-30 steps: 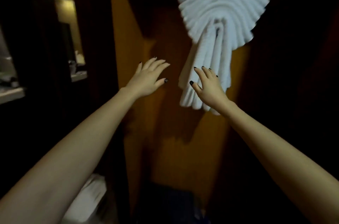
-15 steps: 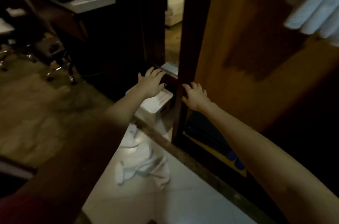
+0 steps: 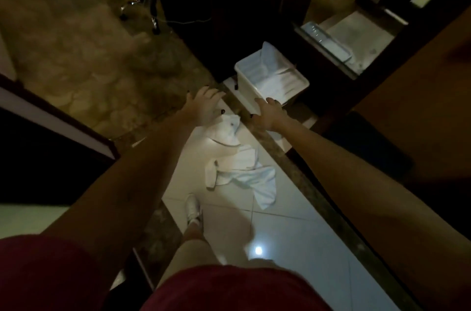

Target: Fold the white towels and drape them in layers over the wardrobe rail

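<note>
Both hands are stretched downward with the fingers spread, and nothing is held. The left hand [image 3: 204, 105] is seen above the upper end of a crumpled white towel [image 3: 242, 170] on the tiled floor [image 3: 293, 234], and the right hand [image 3: 267, 115] is near the corner of a white tub [image 3: 244, 81] in which more white cloth [image 3: 275, 83] is laid. The wardrobe rail is not shown, so what is already draped cannot be told; at least this towel is judged still to be picked up, folded and hung.

A pale tiled floor [image 3: 293, 229] carries a crumpled white towel [image 3: 244, 170], and a white plastic bin [image 3: 270, 78] stands farther along it.
</note>
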The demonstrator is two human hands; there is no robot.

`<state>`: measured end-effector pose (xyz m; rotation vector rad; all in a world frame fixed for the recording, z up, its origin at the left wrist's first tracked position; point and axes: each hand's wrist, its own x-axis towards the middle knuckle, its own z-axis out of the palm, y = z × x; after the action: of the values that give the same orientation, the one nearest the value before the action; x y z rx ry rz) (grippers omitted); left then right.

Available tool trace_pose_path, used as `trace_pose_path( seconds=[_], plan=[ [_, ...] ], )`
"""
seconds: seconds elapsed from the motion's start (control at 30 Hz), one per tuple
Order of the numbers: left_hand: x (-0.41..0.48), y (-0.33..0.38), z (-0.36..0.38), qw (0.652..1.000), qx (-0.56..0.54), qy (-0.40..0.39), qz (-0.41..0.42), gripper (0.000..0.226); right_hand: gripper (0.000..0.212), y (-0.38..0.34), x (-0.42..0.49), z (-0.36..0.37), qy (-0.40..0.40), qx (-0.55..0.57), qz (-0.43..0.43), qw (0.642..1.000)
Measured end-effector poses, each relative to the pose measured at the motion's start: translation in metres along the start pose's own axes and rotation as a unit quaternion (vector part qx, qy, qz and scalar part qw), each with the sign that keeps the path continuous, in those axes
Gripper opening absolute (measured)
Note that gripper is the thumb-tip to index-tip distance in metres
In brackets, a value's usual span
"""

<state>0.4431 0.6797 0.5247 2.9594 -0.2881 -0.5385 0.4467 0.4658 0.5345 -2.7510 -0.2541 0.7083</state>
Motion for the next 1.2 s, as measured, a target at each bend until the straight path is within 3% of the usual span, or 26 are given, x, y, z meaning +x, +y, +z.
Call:
trace_pose_path(
  seconds=[0.23,0.5,0.8,0.97,1.2],
  plan=[
    [0.066,-0.102,0.034,0.997,-0.015,-0.061,0.039,0.057,0.052,-0.039,0.109,0.059,-0.049,0.027,0.075,0.996],
    [0.161,-0.161,0.126,0.988,-0.022,-0.131,0.073,0.058,0.06,-0.016,0.208,0.139,-0.102,0.031,0.114,0.988],
    [0.311,-0.208,0.353,0.987,-0.043,-0.142,0.056,0.057,0.056,0.069,0.369,0.331,-0.126,-0.005,0.078,0.989],
    [0.377,-0.218,0.493,0.983,-0.107,-0.084,0.122,0.045,0.053,0.129,0.446,0.449,-0.126,-0.012,0.053,0.991],
    [0.443,-0.217,0.638,0.984,-0.101,-0.057,0.137,0.048,0.046,0.194,0.529,0.568,-0.058,-0.018,0.013,0.998]
  ],
)
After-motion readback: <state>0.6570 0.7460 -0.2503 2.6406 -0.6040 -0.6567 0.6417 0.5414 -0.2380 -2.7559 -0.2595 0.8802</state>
